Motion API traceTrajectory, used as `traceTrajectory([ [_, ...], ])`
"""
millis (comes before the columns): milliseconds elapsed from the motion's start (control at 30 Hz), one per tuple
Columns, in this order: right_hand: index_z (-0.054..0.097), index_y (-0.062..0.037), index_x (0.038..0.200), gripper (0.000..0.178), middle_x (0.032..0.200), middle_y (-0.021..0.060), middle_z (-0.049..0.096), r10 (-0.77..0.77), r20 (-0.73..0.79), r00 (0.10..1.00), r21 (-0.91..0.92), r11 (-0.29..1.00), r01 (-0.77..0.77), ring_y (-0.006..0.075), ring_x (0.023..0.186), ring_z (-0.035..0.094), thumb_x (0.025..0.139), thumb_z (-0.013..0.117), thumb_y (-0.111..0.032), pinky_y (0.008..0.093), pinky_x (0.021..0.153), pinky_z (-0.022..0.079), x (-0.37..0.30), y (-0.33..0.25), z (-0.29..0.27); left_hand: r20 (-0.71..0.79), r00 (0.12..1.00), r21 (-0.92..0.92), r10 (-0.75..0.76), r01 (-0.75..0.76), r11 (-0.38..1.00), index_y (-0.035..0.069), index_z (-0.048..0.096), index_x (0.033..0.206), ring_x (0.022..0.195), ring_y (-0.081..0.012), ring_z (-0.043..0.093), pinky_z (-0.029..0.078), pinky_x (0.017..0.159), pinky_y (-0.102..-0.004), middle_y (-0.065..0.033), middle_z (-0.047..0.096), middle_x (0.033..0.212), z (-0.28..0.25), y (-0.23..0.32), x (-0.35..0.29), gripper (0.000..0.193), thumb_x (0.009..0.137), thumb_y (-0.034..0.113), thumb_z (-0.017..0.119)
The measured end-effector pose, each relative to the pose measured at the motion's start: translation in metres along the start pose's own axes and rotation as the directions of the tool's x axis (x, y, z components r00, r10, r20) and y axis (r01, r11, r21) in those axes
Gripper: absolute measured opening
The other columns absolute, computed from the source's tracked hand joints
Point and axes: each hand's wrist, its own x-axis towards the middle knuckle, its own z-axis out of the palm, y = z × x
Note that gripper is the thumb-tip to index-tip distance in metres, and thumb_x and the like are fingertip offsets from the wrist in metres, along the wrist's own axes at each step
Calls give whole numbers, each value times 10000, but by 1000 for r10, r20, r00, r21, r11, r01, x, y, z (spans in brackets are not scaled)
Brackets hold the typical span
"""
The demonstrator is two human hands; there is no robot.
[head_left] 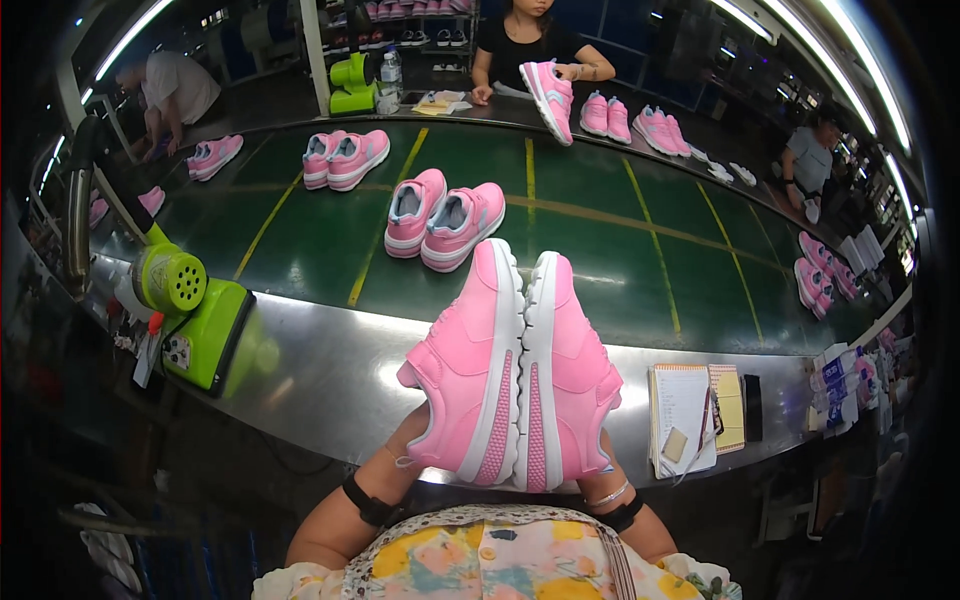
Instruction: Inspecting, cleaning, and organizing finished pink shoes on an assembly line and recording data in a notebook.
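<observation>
Two pink sneakers are held up in front of me, white soles facing each other and touching or nearly so, toes pointing away. The left pink sneaker (465, 350) is on my left hand, which is hidden by the shoe; only the left wrist (408, 440) shows. The right pink sneaker (570, 370) is likewise on my right hand, its fingers out of sight; the right wrist (603, 482) wears a bracelet. Just beyond the toes, a pair of pink sneakers (460, 228) with grey linings stands on the green conveyor belt (590, 240).
A lime-green machine (205, 320) stands at the left on the metal ledge (320, 360). Right of the shoes lie a notebook (682, 410) and a pen. More sneaker pairs (345, 160) ride the belt. Across it, a co-worker (530, 50) holds a pink sneaker (548, 100).
</observation>
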Motion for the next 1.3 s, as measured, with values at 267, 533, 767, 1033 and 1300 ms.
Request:
traceTrajectory([
  [267, 269, -27, 1382, 493, 1361, 123, 399, -25, 17, 1000, -83, 996, 26, 207, 1216, 434, 948, 458, -167, 327, 1003, 391, 4, 2, 11, 67, 998, 258, 8, -25, 966, 28, 267, 1379, 1219, -204, 434, 385, 1018, -326, -117, 401, 1358, -41, -12, 10, 473, 951, 142, 434],
  [533, 275, -27, 1378, 485, 1356, 124, 403, -22, 31, 999, -131, 991, 26, 211, 1214, 437, 950, 454, -169, 330, 1000, 395, 2, 3, 21, 44, 999, 240, 20, -30, 970, 26, 273, 1375, 1212, -204, 440, 389, 1015, -330, -117, 407, 1353, -36, -8, 0, 470, 949, 138, 436],
  [767, 281, -26, 1374, 478, 1352, 124, 407, -23, 43, 999, -168, 985, 30, 214, 1211, 439, 951, 450, -171, 332, 997, 399, 2, 4, 26, 66, 998, 141, 21, -31, 989, 19, 290, 1366, 1198, -205, 454, 397, 1007, -326, -119, 418, 1343, -50, -12, 2, 458, 951, 142, 437],
  [1033, 287, -26, 1370, 470, 1347, 125, 411, -50, 61, 997, -284, 957, 65, 217, 1209, 442, 953, 447, -174, 335, 994, 402, 2, 3, 30, 94, 995, 221, 36, -56, 974, 15, 298, 1361, 1196, -200, 454, 402, 1000, -322, -120, 421, 1343, -54, -12, -5, 463, 941, 127, 457],
  [1300, 285, -59, 1372, 498, 1343, 120, 411, -8, 16, 1000, 62, 998, 7, 246, 1211, 432, 966, 387, -329, 367, 1014, 381, 0, 7, 25, 32, 999, 21, 23, -24, 1000, 13, 307, 1353, 1172, -216, 481, 412, 996, -335, -130, 447, 1317, -52, -6, -19, 461, 937, 134, 465],
])
